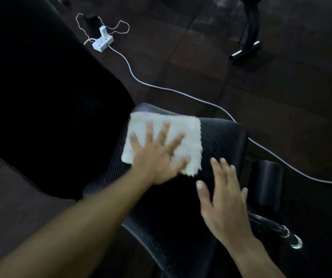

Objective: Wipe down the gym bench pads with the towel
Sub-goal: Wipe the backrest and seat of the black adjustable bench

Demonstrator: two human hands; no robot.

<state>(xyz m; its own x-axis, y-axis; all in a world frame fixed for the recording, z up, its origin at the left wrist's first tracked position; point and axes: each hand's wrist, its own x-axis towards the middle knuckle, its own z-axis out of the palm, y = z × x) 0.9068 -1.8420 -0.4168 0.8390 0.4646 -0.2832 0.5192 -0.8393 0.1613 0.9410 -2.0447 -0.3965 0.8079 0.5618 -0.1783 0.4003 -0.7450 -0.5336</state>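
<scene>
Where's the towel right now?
In the head view the white towel lies flat on the bench seat pad, just left of centre, under the spread fingers of the left hand. The right hand is over the pad beside it.

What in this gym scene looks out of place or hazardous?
A white power strip lies on the dark floor, and its white cable trails loose across the floor behind the bench seat pad, possibly a trip hazard.
</scene>
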